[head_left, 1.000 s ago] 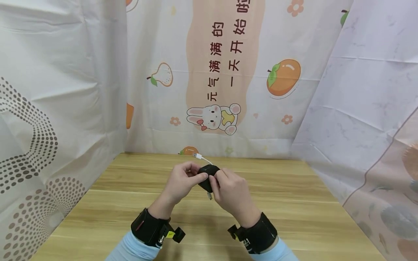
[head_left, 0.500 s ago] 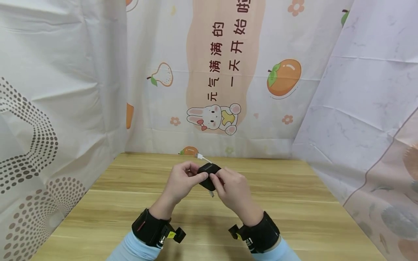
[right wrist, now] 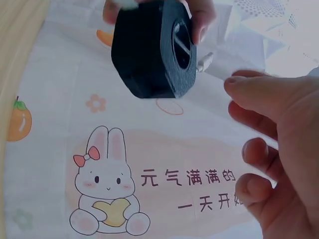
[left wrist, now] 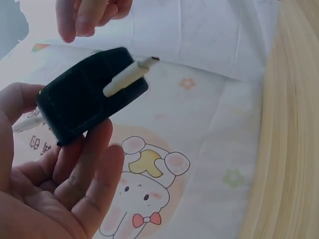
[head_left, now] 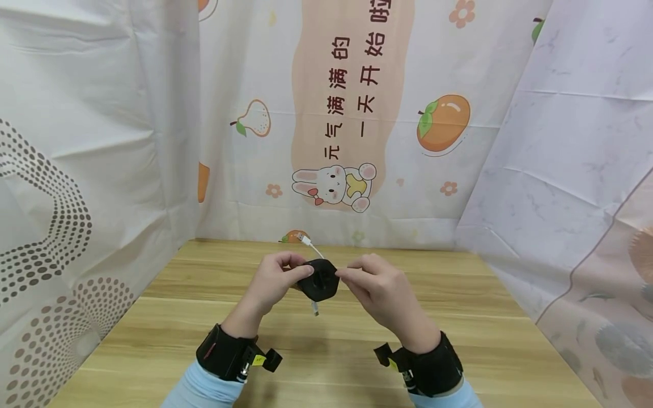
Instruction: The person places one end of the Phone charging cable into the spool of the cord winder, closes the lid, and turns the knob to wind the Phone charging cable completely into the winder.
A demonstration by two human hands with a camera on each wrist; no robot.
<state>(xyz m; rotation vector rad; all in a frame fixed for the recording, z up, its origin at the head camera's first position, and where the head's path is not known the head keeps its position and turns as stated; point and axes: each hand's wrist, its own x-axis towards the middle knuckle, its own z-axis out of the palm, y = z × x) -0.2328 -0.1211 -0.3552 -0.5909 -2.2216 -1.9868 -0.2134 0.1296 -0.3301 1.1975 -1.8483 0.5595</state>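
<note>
A black, flat-sided cable winder case hangs above the table, pinched between the thumb and fingers of my left hand. From its far side a white cable with a USB plug sticks out. A second white connector points down from the near side; in the left wrist view this plug juts from the case wall. A round recess shows in the case face in the right wrist view. My right hand is beside the case, apart from it, fingers loosely bent and holding nothing.
Below the hands lies a wood-grain table. White printed cloth rises behind it, with more cloth at both sides. Black straps with small cameras wrap both wrists.
My right hand has let go of the cable winder and moved right. My left hand has shifted slightly left with the winder and turned it, so the recess faces the head camera.
</note>
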